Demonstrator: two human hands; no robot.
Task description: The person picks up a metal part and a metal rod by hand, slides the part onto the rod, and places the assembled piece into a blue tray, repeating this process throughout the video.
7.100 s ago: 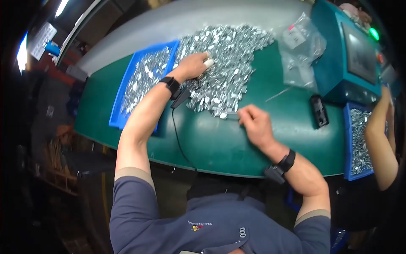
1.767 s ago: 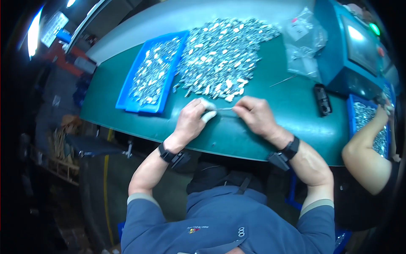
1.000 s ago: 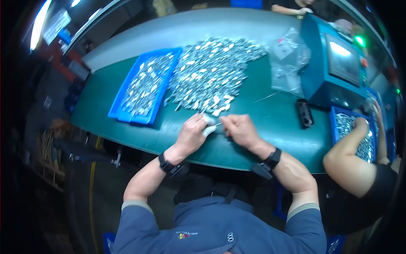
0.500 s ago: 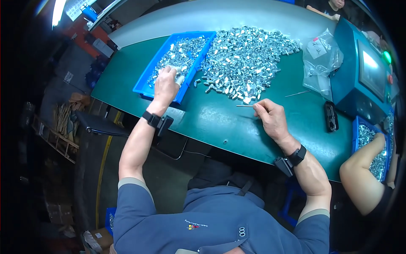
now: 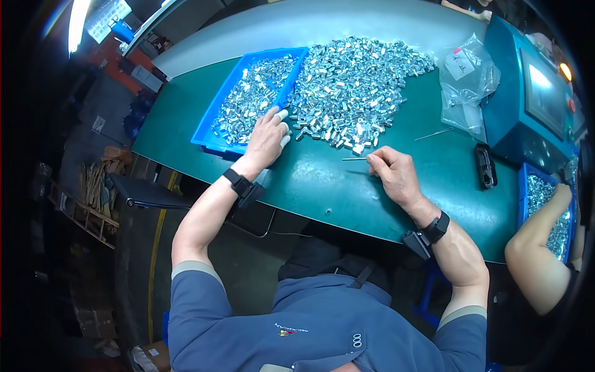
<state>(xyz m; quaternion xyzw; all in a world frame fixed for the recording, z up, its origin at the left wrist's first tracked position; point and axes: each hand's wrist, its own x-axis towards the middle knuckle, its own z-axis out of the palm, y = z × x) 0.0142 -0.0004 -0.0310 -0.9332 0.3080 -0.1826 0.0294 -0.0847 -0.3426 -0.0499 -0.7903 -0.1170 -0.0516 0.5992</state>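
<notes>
My left hand (image 5: 266, 141) hangs over the near right corner of a blue tray (image 5: 217, 104), beside the pile. White covers sit on some of its fingertips, which are apart; I see nothing held in them. Small shiny metal pieces (image 5: 254, 93) fill much of the tray. To the tray's right spreads a large heap of similar metal pieces (image 5: 347, 87). My right hand (image 5: 396, 175) pinches a thin metal rod (image 5: 354, 159) between thumb and fingers. The rod points left, just in front of the heap's near edge.
A clear plastic bag (image 5: 465, 87) and a thin needle-like tool (image 5: 432, 134) lie right of the heap. Near a teal machine (image 5: 514, 93) with a screen lies a black object (image 5: 486, 166). At far right, another person's arm (image 5: 542, 248) reaches into a blue bin (image 5: 524, 204).
My left hand has moved from over the tray's contents rightward and toward me, to the tray's edge. The right hand keeps the rod nearly still. The machine's lamp went from green to orange.
</notes>
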